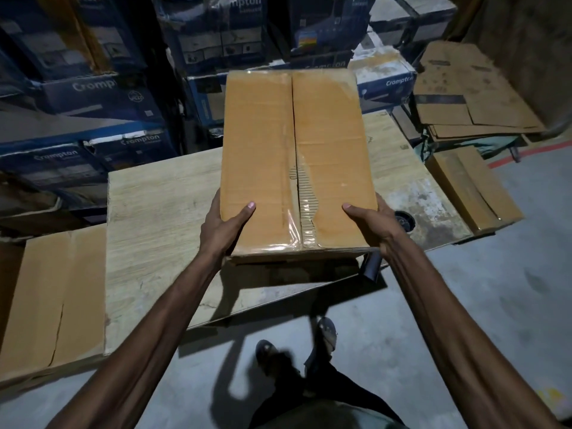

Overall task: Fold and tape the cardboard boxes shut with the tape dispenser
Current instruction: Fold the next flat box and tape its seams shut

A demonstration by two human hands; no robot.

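A dim storeroom: blue printed cartons (93,88) stacked across the top of the frame, grey concrete floor below, and a pale wood-grain table (161,243) in the middle. Over that table, dead centre, the cardboard box (263,144) is held at its near end. The left hand (223,224) clamps the near left corner and the right hand (374,224) the near right. Each has its thumb laid on top, with the fingers hidden beneath. That looks like a carrying grip, with the weight shared evenly. The shadow under the near edge suggests the box is off the surface.

Its flaps are down and glossy clear tape (306,209) runs along the centre seam, so this one looks sealed and ready to be set aside. A dark handle (373,267) pokes out below the right corner. Whether it is the dispenser, I cannot tell. Flattened cardboard (464,97) waits at upper right.
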